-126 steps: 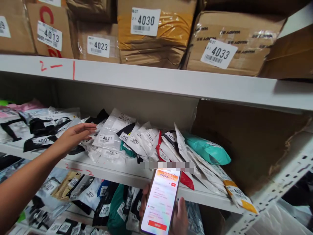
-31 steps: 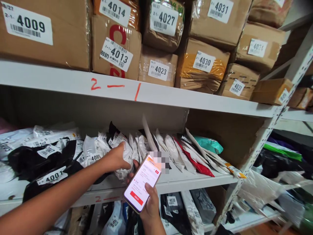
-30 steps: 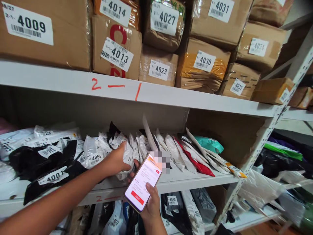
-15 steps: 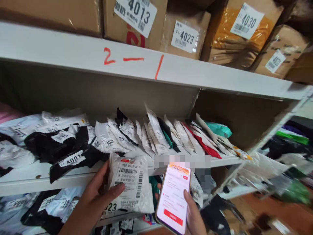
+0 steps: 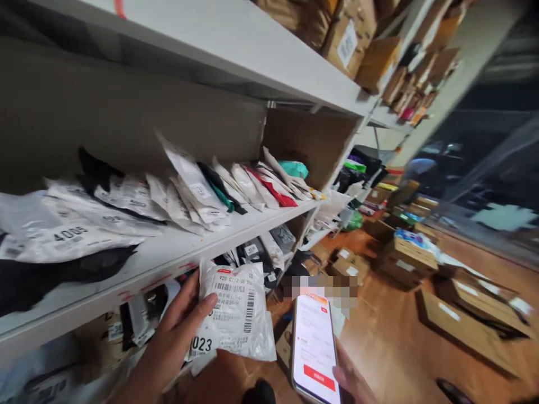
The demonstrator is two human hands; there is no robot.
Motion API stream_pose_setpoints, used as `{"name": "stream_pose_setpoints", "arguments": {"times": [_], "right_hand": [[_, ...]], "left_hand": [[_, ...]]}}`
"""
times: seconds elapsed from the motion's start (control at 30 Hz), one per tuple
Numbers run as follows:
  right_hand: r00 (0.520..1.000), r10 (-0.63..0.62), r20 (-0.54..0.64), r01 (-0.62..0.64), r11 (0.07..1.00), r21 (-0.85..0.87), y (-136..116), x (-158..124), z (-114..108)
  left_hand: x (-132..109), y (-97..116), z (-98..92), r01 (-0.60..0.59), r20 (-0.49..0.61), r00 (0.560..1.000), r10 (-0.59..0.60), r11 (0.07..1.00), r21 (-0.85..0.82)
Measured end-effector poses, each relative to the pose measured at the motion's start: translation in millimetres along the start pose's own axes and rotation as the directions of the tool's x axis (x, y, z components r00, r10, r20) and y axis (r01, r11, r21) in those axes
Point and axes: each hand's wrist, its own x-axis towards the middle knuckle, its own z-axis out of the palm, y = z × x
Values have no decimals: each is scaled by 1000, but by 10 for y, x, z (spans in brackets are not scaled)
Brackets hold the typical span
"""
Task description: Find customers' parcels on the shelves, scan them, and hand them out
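Note:
My left hand (image 5: 179,320) pinches a white plastic parcel bag (image 5: 238,325) by its left side, thumb across the front. A printed label with barcodes and a red mark covers the bag, and the number "023" shows at its lower left. Beside it, my right hand (image 5: 351,373) is wrapped round a smartphone (image 5: 315,348), its lit screen facing me with a red button near the bottom. The upper end of the phone is partly pixelated. Behind both hands stands a white shelf (image 5: 252,224) with a row of thin mailer bags (image 5: 193,191) leaning on one another.
Cardboard boxes (image 5: 406,261) and flat cartons (image 5: 467,331) lie on the wooden floor (image 5: 379,336) to the right. More boxes (image 5: 349,42) sit on the upper shelf. A dark shoe (image 5: 259,391) shows at the bottom edge, and a large dark glass pane (image 5: 484,168) fills the far right.
The view has swung right, bringing the floor, boxes and glass pane into sight. Both hands still hold the parcel bag and the phone, now in front of the shelf's right part and the floor.

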Motion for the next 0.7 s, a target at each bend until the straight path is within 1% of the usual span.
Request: {"name": "stream_pose_setpoints", "arguments": {"times": [0.07, 0.17, 0.3, 0.4, 0.47, 0.57, 0.7], "right_hand": [[997, -78, -4, 78, 997, -3, -45, -84, -71], [989, -142, -30, 141, 990, -24, -117, -200, -155], [975, -217, -47, 215, 976, -41, -258, -332, -342], [968, -247, -33, 244, 967, -69, -418, -418, -585], [970, -242, 14, 243, 967, -74, -544, -480, -780], [969, -236, 79, 241, 967, -75, -743, -587, -1063], [962, -269, 57, 272, 961, -59, -993, -746, -1371]], "left_hand": [[-4, -65, 115, 30, 34, 999, -29, 999, -17], [-26, -157, 306, 39, 48, 998, -38, 999, -19], [-91, -262, 605, 38, 124, 992, -39, 999, 10], [-203, -329, 886, 44, 117, 992, -43, 999, -4], [-297, -377, 1091, 51, 110, 993, -52, 999, 8], [-433, -467, 1398, 67, 149, 987, -65, 998, -8], [-558, -627, 1774, 100, 200, 976, -91, 994, -36]]}}
